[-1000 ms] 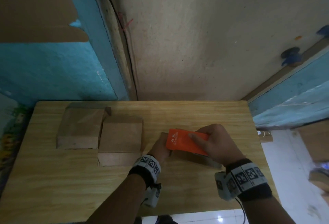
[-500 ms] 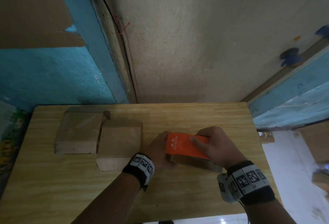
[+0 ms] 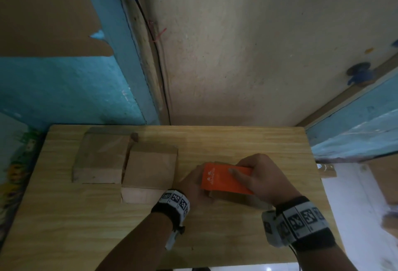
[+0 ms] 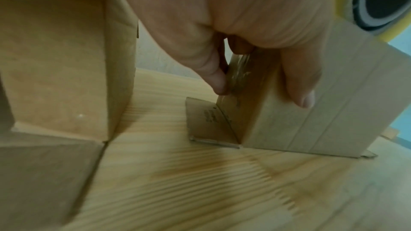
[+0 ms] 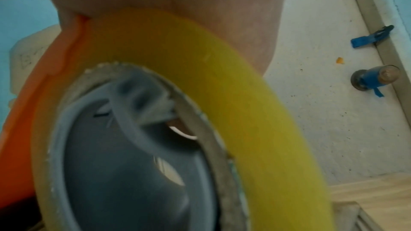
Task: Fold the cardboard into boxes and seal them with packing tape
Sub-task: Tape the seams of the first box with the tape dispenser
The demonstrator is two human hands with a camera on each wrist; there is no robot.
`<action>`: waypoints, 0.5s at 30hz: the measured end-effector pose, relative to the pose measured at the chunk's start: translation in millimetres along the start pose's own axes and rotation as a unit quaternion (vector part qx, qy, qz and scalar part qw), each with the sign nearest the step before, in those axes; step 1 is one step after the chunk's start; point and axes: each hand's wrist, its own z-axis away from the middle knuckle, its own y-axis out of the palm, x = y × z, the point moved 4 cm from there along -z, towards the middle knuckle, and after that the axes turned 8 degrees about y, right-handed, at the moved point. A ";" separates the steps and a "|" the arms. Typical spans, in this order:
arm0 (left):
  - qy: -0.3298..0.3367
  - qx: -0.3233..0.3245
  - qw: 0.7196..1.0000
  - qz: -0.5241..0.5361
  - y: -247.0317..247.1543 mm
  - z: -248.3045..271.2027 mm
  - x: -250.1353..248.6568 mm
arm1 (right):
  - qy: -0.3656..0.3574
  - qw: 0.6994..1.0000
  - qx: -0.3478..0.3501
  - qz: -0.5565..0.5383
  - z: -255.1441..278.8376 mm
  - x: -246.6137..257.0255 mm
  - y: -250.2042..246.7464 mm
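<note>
Meanwhile our right hand gripped the orange tape dispenser; at nine o'clock, our left hand pinched the box.

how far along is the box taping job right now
Done: two folded boxes sit at the table's left. In hand: the right hand runs the orange tape dispenser over a third box, which the left hand steadies. Left: finishing this seal.

Head view from above, facing down at the table; both wrist views close in, low, sharing the tape dispenser with it
</note>
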 end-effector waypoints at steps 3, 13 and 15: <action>-0.038 0.001 0.999 -0.024 -6.2 13.4 6.8 | -0.006 1.000 0.011 0.005 -2.2 11.1 1.8; 0.009 0.006 0.978 -0.206 -26.2 30.4 26.9 | -0.042 0.993 0.020 0.111 1.6 30.9 1.3; 0.034 0.026 0.962 -0.269 -25.9 27.8 21.9 | -0.041 0.992 0.017 0.122 2.2 25.6 -3.8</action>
